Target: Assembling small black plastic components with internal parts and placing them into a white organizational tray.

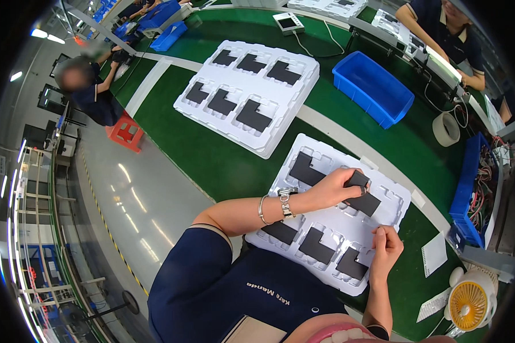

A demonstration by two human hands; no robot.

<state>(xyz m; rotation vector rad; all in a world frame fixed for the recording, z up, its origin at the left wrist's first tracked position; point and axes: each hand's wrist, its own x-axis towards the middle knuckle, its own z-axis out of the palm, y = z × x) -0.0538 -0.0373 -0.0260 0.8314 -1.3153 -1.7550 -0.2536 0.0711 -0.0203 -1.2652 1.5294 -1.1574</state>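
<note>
A white moulded tray (403, 200) lies right in front of me, with several dark L-shaped flat pieces in its pockets. My left hand (333, 190) reaches across it, wearing a watch and a bangle. Its fingers and thumb pinch a small dark block (358, 180) just over one dark L-shaped piece (365, 204) in the far row. By the tray's right edge, my right hand (387, 247) has its fingers curled in; what they hold, if anything, is hidden. In the near row sits another dark L-shaped piece (316, 246).
Beyond stands a second white tray (212, 123) with similar dark pieces. A blue bin (377, 94), a tape roll (446, 129), a blue box of wires (469, 194) and a small yellow fan (470, 306) are on the right. People work at the far right and far left.
</note>
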